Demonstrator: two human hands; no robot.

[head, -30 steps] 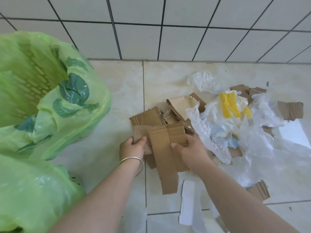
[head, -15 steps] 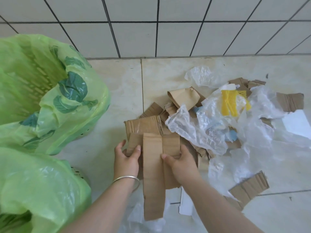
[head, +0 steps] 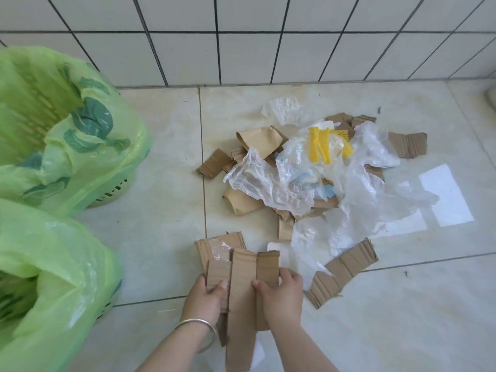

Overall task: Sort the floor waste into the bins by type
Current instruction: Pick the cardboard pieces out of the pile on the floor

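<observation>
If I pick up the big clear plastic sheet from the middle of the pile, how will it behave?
The clear plastic sheet looks thin and crumpled, so it will probably hang limp and weigh almost nothing. It drapes over cardboard scraps and the yellow plastic piece, so lifting it may drag or spill these. Its glossy surface could slip; pinch it firmly.

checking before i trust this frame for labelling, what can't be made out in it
- Head view: contents of the near green-lined bin are hidden by its liner folds and cut off by the left edge.
- Pale blue scrap is mostly covered by the crumpled clear plastic film; its material is unclear.
- White flat piece is partly hidden behind the brown cardboard strips held by the left hand and right hand.
- Pale object is cut off by the right edge.
</observation>
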